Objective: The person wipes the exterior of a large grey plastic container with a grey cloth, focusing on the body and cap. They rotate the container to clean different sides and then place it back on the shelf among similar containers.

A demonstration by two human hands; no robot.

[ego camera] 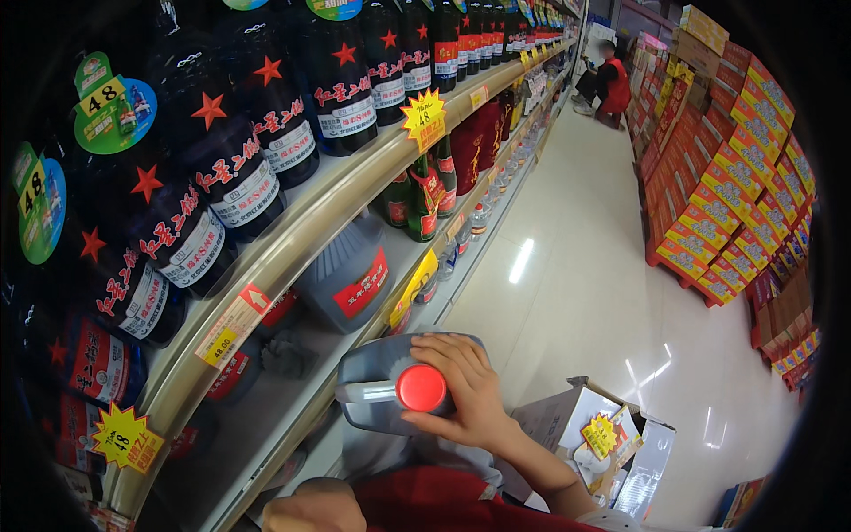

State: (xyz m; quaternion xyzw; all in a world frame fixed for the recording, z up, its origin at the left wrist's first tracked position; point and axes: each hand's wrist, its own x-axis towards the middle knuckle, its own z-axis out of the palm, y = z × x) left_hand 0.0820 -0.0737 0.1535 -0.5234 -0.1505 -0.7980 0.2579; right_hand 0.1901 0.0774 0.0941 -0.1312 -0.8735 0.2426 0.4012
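Note:
My right hand point(465, 392) wraps around the top of a large plastic jug point(372, 359) with a red screw cap point(421, 388) and a clear handle. The jug stands upright as seen from above, in front of my body beside the lower shelf. At the bottom edge of the view is my left hand point(316, 509), partly cut off, so its fingers and anything in them are hidden. On the lower shelf point(312, 372), a similar jug point(349, 272) with a red label stands near a crumpled grey cloth point(289, 356).
Dark glass bottles point(213, 153) with red stars line the upper shelf, whose rail point(306, 219) carries price tags. An opened carton point(565, 419) sits on the tiled floor point(532, 299) by my right arm. Stacked boxes point(725, 193) border the aisle; a person point(608, 83) crouches farther down.

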